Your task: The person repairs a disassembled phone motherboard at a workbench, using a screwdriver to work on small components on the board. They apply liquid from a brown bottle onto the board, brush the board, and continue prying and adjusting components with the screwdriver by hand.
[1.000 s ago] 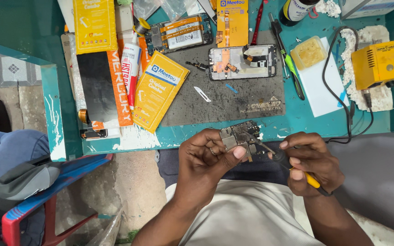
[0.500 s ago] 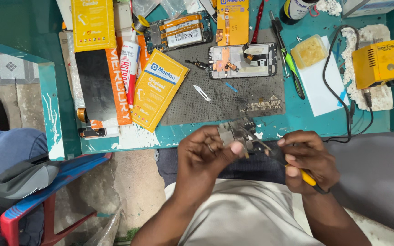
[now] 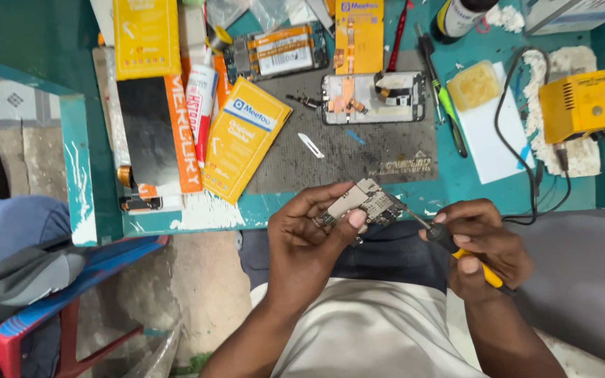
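My left hand (image 3: pixel 309 241) grips a small phone circuit board (image 3: pixel 363 203) just below the teal workbench's front edge, thumb pressed on its lower side. My right hand (image 3: pixel 481 245) holds a soldering iron (image 3: pixel 456 248) with a black grip and yellow handle. Its thin tip points left and touches the board's right end. An opened phone frame (image 3: pixel 372 98) lies on the grey work mat (image 3: pixel 358 150) farther up the bench.
A yellow soldering station (image 3: pixel 579 105) stands at the right, its black cable looping to the iron. Yellow packets (image 3: pixel 243 136), a glue tube (image 3: pixel 199 98), a second opened phone (image 3: pixel 274 52), a screwdriver (image 3: pixel 446 105) and a dark bottle (image 3: pixel 460 14) crowd the bench. A red-and-blue stool (image 3: pixel 71 294) stands at lower left.
The board sits slightly lower and more level in my left hand. The iron's tip stays at the board's right end, and both hands have barely shifted.
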Motion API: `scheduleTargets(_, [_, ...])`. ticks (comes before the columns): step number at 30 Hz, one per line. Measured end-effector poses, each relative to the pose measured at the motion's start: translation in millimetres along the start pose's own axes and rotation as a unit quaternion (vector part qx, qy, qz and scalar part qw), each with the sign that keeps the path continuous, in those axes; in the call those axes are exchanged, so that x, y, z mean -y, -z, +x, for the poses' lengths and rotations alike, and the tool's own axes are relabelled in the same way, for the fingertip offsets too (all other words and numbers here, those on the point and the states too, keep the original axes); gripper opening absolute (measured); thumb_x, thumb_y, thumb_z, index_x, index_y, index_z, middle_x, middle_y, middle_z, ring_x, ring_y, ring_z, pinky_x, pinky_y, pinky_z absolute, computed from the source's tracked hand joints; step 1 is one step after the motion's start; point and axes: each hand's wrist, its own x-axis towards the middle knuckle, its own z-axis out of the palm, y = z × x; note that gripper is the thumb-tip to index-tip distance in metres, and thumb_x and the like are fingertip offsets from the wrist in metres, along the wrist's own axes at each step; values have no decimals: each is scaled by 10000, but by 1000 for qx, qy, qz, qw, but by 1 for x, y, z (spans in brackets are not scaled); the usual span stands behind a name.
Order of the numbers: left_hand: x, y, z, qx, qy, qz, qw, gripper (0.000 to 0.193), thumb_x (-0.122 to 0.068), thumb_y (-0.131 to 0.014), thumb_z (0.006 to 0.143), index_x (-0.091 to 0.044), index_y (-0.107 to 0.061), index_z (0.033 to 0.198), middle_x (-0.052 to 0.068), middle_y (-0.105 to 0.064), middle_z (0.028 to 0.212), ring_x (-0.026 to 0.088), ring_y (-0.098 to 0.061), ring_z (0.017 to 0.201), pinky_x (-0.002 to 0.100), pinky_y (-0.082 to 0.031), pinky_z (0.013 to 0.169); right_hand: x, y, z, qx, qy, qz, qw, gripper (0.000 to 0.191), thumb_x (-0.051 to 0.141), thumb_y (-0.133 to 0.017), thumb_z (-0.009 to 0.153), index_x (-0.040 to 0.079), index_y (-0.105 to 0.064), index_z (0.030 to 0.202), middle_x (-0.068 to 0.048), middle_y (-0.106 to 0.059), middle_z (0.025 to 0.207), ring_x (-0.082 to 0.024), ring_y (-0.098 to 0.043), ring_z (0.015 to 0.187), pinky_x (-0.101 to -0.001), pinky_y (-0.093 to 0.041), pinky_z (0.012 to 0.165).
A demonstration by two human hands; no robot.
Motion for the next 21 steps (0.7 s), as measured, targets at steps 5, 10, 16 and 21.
scheduleTargets(5, [-5, -2, -2, 6, -2, 3, 1000, 368, -1, -769, 924, 52, -672, 1275, 149, -762, 1144, 107, -721, 893, 219, -614, 796, 0, 0, 0, 0, -16, 11, 1000, 343, 336, -701, 1034, 12, -591, 1065, -271, -634, 1079, -290, -670, 999, -437, -685, 760])
scheduleTargets(10, [-10, -1, -2, 16, 9, 4, 1000, 356, 23, -778, 910, 62, -678, 1250, 159, -763, 1124, 124, -717, 949, 233, -597, 828, -5, 7, 6, 35, 74, -126, 989, 262, 289, -688, 1031, 50, -583, 1019, -167, -701, 876, -293, -694, 961, -400, -622, 781])
scheduleTargets(16, [-4, -1, 1, 10, 49, -77, 996, 320, 36, -772, 901, 68, -668, 1202, 164, -752, 1096, 156, -712, 884, 269, -599, 797, -13, 8, 2, 38, 85, -137, 986, 245, 276, -696, 1019, 64, -578, 983, -152, -706, 863, -305, -707, 995, -393, -607, 803])
scheduleTargets(21, [-3, 1, 2, 9, 55, -93, 994, 309, 35, -771, 897, 72, -668, 1186, 160, -748, 1088, 161, -714, 867, 276, -600, 791, -14, 8, 1, 41, 81, -136, 987, 243, 284, -692, 1020, 66, -587, 1000, -159, -722, 885, -300, -699, 974, -395, -610, 826])
